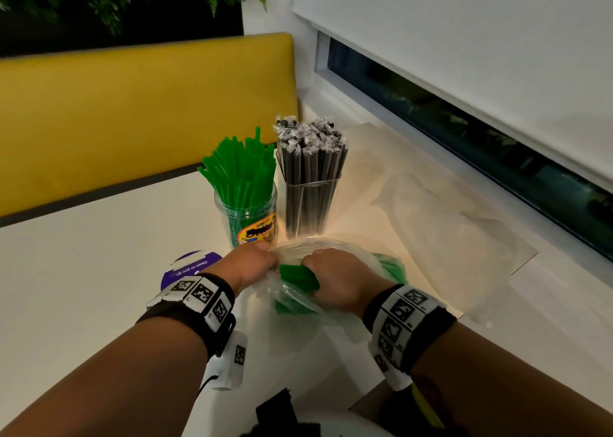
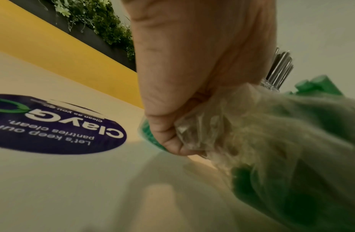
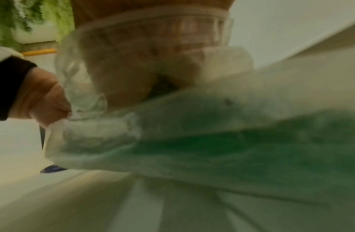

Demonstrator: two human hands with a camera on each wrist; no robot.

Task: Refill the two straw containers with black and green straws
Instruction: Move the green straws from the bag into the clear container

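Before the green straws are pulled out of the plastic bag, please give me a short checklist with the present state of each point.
1. Left hand grips the plastic bag edge: ok.
2. Right hand is inside the bag mouth, on the bundle of green straws: ok.
3. Right fingers fully closed around the bundle: cannot tell, the bag hides them.
4. Round jar upright, close behind the hands: ok.
5. Room in the jar for more green straws: cannot tell.
6. Square container of black straws stands upright beside the jar: ok.
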